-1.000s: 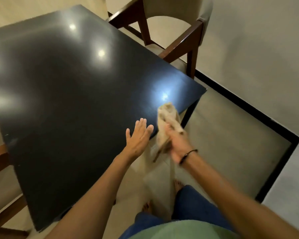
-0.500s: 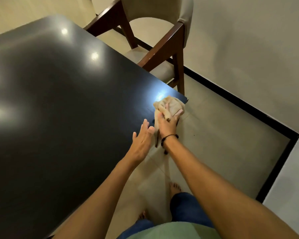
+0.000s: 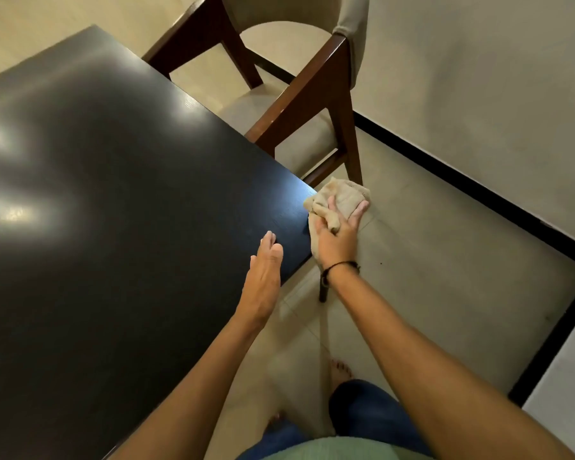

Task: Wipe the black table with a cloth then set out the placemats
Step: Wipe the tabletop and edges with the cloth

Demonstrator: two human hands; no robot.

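We stand on a pale tiled floor. Toward one o'clock a dark wooden chair with beige upholstery sits close against the table's far edge. A plain beige wall fills the two o'clock side, and a black skirting strip runs along its foot.

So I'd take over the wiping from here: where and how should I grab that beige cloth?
Grip the bunched upper fold of the crumpled beige cloth, coming from above. It lies at the corner of the black table, partly past the edge, under the right hand, so its raised wrinkles give fingers something to pinch.
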